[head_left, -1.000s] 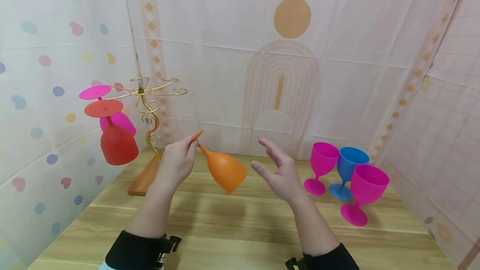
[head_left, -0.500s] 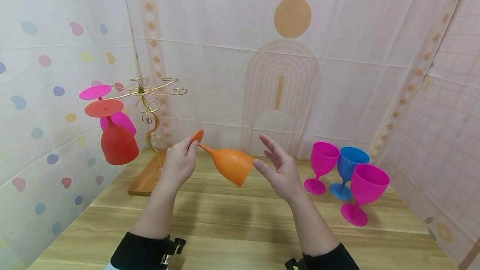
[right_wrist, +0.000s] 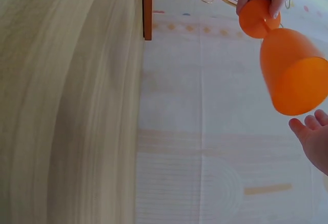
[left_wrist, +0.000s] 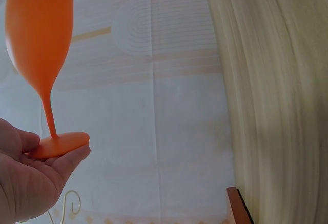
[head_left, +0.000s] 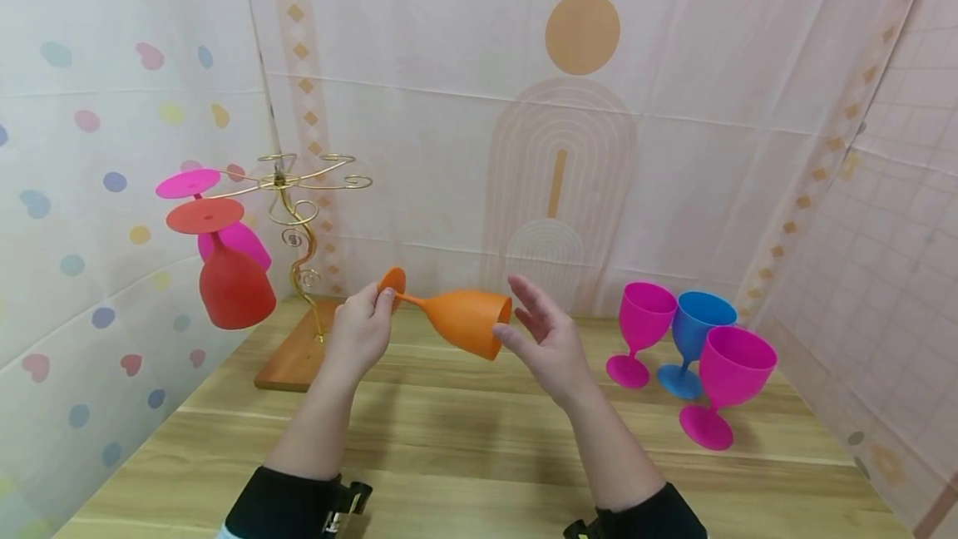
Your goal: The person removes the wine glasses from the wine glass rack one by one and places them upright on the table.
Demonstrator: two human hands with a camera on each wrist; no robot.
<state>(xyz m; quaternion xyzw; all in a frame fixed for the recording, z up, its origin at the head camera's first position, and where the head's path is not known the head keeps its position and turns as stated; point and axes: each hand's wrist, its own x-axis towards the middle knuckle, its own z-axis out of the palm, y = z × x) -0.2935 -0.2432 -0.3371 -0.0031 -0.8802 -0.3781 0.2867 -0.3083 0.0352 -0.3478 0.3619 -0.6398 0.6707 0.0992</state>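
An orange goblet [head_left: 462, 318] is held on its side in the air over the table. My left hand [head_left: 361, 331] pinches its round foot between thumb and fingers; the left wrist view shows the grip on the foot [left_wrist: 61, 144] closely. The goblet's mouth faces right, toward my right hand [head_left: 545, 343]. That hand's fingers are spread and relaxed, with the thumb right at the rim. In the right wrist view, the fingertips of the right hand [right_wrist: 313, 137] sit just beside the rim of the orange goblet [right_wrist: 294, 73].
A gold wire rack [head_left: 280, 181] on a wooden base [head_left: 292, 352] stands at the left, with a red goblet [head_left: 235, 289] and a pink goblet [head_left: 189, 183] hanging upside down. At the right stand a blue goblet [head_left: 699, 327] and two pink goblets [head_left: 737, 368] upright on the wooden table [head_left: 464, 472].
The orange goblet has swung from mouth-down slant to nearly level, its mouth rising and shifting right. My right hand has come slightly left, closer to the rim.
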